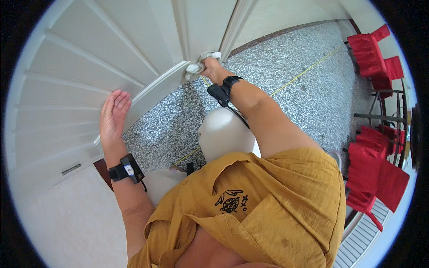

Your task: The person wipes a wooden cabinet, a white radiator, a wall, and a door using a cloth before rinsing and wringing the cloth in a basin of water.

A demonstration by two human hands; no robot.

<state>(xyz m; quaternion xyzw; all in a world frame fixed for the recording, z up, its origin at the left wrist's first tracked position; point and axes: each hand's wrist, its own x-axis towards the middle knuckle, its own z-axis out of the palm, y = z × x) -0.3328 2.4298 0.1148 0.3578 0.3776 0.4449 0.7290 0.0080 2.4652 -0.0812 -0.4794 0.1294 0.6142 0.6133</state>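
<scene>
My right hand is shut on a crumpled, greyish-white cloth and presses it to the lower right part of a white panelled door. Parts of the cloth stick out on both sides of my fingers. My left hand is held up beside the door's lower edge with the palm partly turned to view. Nothing is in it, and its fingers are stretched out. Whether it touches the door is hard to tell. Each wrist carries a black strap with a small device and a cable.
Speckled terrazzo floor runs below, crossed by a thin yellow line. Red-covered chairs and a dark-framed table stand at the right. A white radiator is at lower right. My knee in pale trousers is bent under me.
</scene>
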